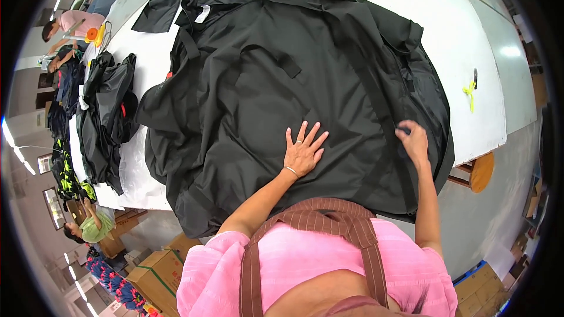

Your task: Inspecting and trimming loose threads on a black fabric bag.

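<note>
A large black fabric bag with sewn-on webbing straps lies spread and creased over the white table. My left hand rests flat on its middle, fingers stretched and apart. Near the bag's right side, beside a long strap, my right hand is closed with the fingers curled in. Something dark shows at those fingertips, too small and blurred to name. A white label sits at the bag's far left corner, and a strap loop sticks out from its far edge.
Small snips with a yellow-green tie lie on the table at right. A wooden stool stands by the right edge. More black bags lie at left, where other people work. Cardboard boxes stand on the floor.
</note>
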The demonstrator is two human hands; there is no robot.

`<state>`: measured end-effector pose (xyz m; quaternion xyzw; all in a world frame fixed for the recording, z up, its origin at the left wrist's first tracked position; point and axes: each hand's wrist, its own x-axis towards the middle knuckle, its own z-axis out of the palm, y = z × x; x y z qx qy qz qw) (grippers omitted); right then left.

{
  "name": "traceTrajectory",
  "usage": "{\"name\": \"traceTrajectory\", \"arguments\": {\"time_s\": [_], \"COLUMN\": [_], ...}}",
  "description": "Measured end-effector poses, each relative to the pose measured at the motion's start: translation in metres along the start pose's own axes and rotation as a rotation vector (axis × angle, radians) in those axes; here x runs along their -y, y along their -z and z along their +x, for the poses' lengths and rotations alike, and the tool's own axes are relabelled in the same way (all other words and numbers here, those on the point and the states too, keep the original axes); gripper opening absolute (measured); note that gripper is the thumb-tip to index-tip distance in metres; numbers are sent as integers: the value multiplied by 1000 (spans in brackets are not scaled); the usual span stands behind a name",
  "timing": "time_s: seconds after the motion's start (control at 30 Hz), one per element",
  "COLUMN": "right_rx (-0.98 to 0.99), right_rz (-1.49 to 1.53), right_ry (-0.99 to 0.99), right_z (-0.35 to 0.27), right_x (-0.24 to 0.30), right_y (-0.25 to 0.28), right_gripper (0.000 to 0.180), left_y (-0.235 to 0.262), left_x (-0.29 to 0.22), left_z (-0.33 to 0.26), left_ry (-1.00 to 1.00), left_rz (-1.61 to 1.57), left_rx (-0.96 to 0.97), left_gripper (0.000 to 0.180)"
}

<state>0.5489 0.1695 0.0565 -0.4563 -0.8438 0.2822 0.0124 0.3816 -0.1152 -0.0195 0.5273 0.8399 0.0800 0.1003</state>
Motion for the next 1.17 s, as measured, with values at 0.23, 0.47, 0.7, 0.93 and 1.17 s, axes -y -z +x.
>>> {"name": "traceTrajectory", "arguments": {"time_s": [0.23,0.47,0.7,0.93,1.17], "right_rx": [134,-206,33,-124,39], "right_rz": [560,208,760,420,760], "right_ry": [744,104,113,176,176], "right_z": [161,310,322,308,321], "right_x": [131,85,74,123,121], "right_y": [-21,-86,-81,-121,-120], "right_gripper": [29,31,41,36,30], "left_y": [-2,8,46,59,22], "left_x": [-1,0,42,105,128], "left_z": [1,10,130,381,391], "left_ry": [-7,37,-13,-159,-56], "left_rz": [-16,-26,-927,-458,-632], "left_rx": [6,95,-67,-351,-417], "left_gripper": [55,58,33,40,32]}}
